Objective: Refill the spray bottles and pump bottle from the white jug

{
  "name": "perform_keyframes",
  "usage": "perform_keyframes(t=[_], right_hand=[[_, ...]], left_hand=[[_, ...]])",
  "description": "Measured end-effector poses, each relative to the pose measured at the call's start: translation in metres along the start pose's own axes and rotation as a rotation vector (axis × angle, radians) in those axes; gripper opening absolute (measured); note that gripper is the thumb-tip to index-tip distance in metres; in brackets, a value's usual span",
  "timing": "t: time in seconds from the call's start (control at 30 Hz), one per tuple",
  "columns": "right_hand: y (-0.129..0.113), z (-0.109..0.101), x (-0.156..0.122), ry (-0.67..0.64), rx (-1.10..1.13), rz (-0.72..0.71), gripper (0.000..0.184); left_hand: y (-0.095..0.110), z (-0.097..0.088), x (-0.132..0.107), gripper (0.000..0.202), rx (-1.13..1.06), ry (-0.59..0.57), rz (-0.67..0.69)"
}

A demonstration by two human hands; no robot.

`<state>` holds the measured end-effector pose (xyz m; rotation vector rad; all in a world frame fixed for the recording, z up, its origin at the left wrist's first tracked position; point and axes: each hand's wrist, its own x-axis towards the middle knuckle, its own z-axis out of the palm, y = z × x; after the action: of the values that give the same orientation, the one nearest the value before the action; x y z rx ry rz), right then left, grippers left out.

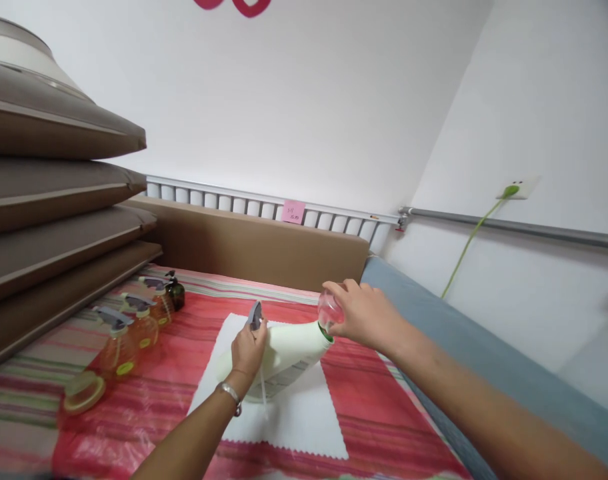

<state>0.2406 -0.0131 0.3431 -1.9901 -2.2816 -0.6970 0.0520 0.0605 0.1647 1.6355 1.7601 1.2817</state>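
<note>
A pale green bottle (297, 347) lies tilted over a white cloth with zigzag edges (304, 420), its open mouth pointing to the right. My left hand (249, 350) is closed round a grey trigger sprayer (255, 316), whose thin white tube (263, 390) hangs down in front of the bottle. That hand also rests against the bottle's side; whether it grips the bottle too, I cannot tell. With its fingers wrapped round a small clear cup (329, 308), my right hand (361, 310) holds the cup tilted at the bottle's mouth. The cup looks pinkish against the red cover.
Several amber spray bottles (119, 350) stand at the left, near a dark pump bottle (175, 293) and a pale round lid (84, 392). Stacked brown cushions (59, 187) rise beside them. A brown panel (264, 243) closes the back; a blue-grey padded edge (464, 360) runs along the right.
</note>
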Motion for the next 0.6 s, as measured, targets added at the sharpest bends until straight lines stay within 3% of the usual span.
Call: perform_keyframes(t=[0.23, 0.6], right_hand=[[-0.018, -0.005, -0.003, 0.02, -0.071, -0.173, 0.059], [-0.007, 0.016, 0.003, 0.037, -0.075, -0.219, 0.051]], left_hand=[[0.004, -0.004, -0.006, 0.039, -0.059, 0.005, 0.01], [0.007, -0.005, -0.012, 0.039, -0.041, 0.022, 0.027]])
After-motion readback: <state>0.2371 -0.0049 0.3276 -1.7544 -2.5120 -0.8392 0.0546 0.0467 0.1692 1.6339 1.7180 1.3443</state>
